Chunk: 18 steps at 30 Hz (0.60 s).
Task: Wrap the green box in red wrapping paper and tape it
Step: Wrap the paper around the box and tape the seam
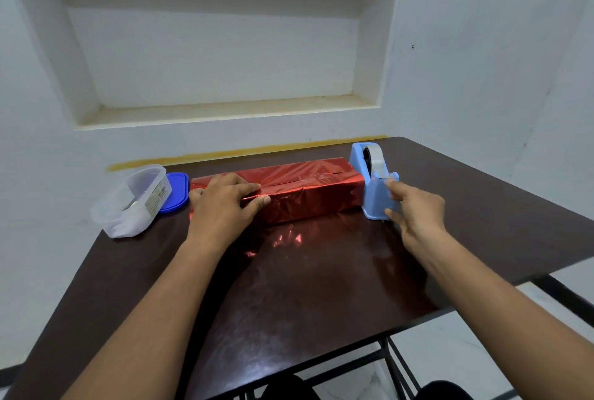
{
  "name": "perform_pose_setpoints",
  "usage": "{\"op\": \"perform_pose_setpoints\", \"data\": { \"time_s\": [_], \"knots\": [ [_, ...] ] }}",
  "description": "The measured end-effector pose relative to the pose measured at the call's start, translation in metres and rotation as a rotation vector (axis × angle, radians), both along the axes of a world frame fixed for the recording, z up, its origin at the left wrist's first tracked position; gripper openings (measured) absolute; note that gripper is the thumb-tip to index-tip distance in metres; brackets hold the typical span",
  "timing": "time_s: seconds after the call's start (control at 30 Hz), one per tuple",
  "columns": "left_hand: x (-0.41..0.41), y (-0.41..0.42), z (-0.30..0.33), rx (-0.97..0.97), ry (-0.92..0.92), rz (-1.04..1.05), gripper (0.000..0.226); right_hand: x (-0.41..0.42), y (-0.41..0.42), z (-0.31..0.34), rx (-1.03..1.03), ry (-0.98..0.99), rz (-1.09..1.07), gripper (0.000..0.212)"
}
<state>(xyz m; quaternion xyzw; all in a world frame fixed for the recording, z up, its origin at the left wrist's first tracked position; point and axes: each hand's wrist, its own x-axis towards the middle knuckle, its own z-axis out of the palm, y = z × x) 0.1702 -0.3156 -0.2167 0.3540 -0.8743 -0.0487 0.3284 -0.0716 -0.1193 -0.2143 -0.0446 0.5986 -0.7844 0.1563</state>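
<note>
The box, wrapped in red wrapping paper (289, 193), lies across the counter (321, 287). The left hand (221, 203) presses flat on its seam so the fold cannot spring open, while the right hand (414, 210) pinches tape at the blue tape dispenser (374, 187), kept beside the box's end.

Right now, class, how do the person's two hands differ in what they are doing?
The left hand lies flat on the red-wrapped box, pressing the paper; the right hand grips the blue tape dispenser. The left fingers are straight, the right curled. Both are over the dark table.
</note>
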Motion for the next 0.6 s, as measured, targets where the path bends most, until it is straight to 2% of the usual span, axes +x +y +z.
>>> {"op": "perform_pose_setpoints", "data": {
  "time_s": [0.3, 0.6],
  "knots": [
    [0.000, -0.001, -0.001, 0.009, 0.004, -0.007, 0.048, -0.008, 0.003, -0.012, 0.110, 0.084, -0.001, 0.028],
    [0.000, 0.001, 0.001, 0.025, -0.011, 0.000, 0.049, -0.014, 0.015, -0.017, 0.243, 0.153, 0.019, 0.034]
  ]
}}
